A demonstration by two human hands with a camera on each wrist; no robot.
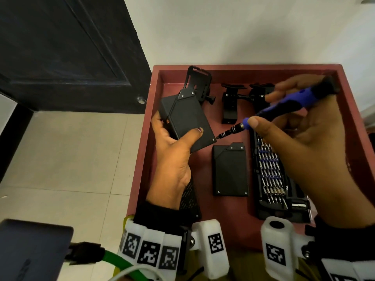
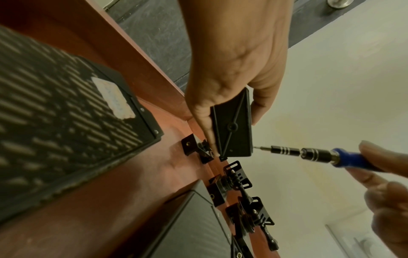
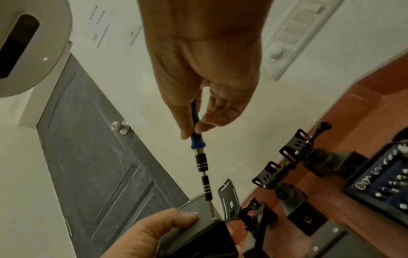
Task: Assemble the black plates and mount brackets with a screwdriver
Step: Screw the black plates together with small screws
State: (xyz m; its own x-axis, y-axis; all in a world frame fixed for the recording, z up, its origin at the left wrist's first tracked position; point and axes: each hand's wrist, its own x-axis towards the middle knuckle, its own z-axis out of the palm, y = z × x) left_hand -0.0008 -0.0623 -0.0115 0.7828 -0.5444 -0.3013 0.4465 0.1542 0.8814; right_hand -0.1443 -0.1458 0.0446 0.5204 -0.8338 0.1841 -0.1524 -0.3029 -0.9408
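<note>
My left hand (image 1: pixel 178 126) grips a black plate box (image 1: pixel 185 120), tilted above the red tray (image 1: pixel 243 67), thumb on its top face and fingers round its left side. My right hand (image 1: pixel 261 109) pinches a blue-and-black screwdriver (image 1: pixel 284 106). Its bit meets the screw at the box's near right corner (image 1: pixel 213 139). In the left wrist view the screwdriver (image 2: pixel 309 153) touches the box (image 2: pixel 234 125) at its edge. The right wrist view shows the screwdriver (image 3: pixel 202 162) standing on the box's corner (image 3: pixel 212 221). A second black plate box (image 1: pixel 230 169) lies flat on the tray.
Two black mount brackets (image 1: pixel 230 102) (image 1: pixel 260 94) stand at the tray's back, and a slotted bracket (image 1: pixel 199 82) sits behind the held box. An open bit set case (image 1: pixel 274 179) lies along the right side. A perforated black plate (image 1: pixel 189 197) lies under my left wrist.
</note>
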